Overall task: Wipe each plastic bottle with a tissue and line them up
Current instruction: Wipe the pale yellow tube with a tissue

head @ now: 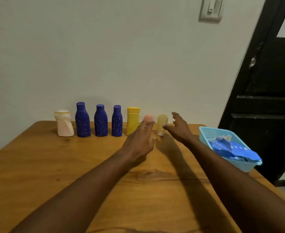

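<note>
Several plastic bottles stand in a row along the far edge of the wooden table (88, 165): a white bottle (64, 123), three dark blue bottles (82, 121) (101, 121) (117, 121), a yellow bottle (132, 121), a small pink bottle (148, 118) and a small pale yellow bottle (162, 124). My left hand (140, 140) hovers in front of the pink bottle with relaxed fingers and hides its lower part. My right hand (178, 126) is spread just right of the pale yellow bottle, with nothing in it.
A light blue plastic basket (210, 132) holding a blue tissue pack (230, 148) sits at the table's right edge. A plain wall rises right behind the bottles. A dark door (264, 81) stands at the right.
</note>
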The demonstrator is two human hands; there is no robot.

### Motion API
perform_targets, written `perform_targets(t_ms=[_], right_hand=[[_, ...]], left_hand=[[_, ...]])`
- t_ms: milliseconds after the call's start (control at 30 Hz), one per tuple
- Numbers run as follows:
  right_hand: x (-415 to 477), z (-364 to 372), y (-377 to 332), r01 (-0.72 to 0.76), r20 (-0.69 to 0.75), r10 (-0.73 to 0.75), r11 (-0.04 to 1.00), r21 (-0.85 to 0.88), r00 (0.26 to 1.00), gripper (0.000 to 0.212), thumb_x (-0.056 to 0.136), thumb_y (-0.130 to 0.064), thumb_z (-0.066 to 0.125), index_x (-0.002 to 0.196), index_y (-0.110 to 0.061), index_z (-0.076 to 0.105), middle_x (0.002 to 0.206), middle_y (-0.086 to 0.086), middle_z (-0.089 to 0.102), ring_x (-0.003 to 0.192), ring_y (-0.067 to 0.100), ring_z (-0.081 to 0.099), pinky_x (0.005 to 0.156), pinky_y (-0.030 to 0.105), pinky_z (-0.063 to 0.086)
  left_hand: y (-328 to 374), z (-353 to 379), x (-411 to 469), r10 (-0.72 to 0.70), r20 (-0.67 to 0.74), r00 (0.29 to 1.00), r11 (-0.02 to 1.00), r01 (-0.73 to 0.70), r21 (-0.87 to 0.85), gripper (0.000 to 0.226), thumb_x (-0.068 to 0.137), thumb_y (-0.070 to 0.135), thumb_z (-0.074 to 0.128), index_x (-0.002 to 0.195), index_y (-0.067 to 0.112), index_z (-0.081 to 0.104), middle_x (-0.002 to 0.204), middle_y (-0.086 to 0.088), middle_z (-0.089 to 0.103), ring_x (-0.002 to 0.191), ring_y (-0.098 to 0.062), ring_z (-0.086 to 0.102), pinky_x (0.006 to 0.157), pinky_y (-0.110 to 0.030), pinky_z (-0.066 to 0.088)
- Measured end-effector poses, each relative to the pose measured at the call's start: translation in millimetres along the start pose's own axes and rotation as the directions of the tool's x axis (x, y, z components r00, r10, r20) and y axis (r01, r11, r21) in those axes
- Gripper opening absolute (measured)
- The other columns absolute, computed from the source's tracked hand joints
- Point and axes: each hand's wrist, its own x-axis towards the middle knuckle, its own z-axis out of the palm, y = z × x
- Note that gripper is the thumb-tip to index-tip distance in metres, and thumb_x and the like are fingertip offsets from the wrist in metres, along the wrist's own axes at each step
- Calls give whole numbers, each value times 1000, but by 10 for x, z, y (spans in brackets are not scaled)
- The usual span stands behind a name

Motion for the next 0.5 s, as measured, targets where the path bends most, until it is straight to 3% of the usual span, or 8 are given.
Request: perform_targets(t_ms=[133, 233, 500], right_hand=[[184, 72, 117, -115, 43, 109, 973, 201, 993, 93, 84, -21, 80, 157, -21, 23, 162, 10, 29, 143, 34, 38, 112, 49, 43], [301, 156, 231, -161, 74, 147, 953, 255, 986, 95, 82, -17, 81, 157, -21, 22, 160, 10, 32, 140, 34, 41, 107, 43, 45], [386, 327, 333, -95, 97, 76, 973, 211, 992, 68, 88, -21, 77, 146, -12, 43, 146, 8, 51, 127, 29, 55, 96, 37, 51]], left_hand=[[-200, 168, 20, -67, -1, 998, 997, 66, -45, 62, 106, 31, 52, 160, 28, 21, 165, 5, 25, 141, -16, 44, 100, -25, 41], [-272, 210, 96, -95, -19, 995, 994, 94, -58, 61, 106, 33, 51, 160, 27, 24, 163, 4, 30, 141, -15, 43, 103, -28, 42], [-260, 274, 119, -144, -28, 989, 982, 139, -125, 60, 105, 32, 54, 159, 25, 29, 157, 0, 43, 136, -16, 49, 106, -34, 48]])
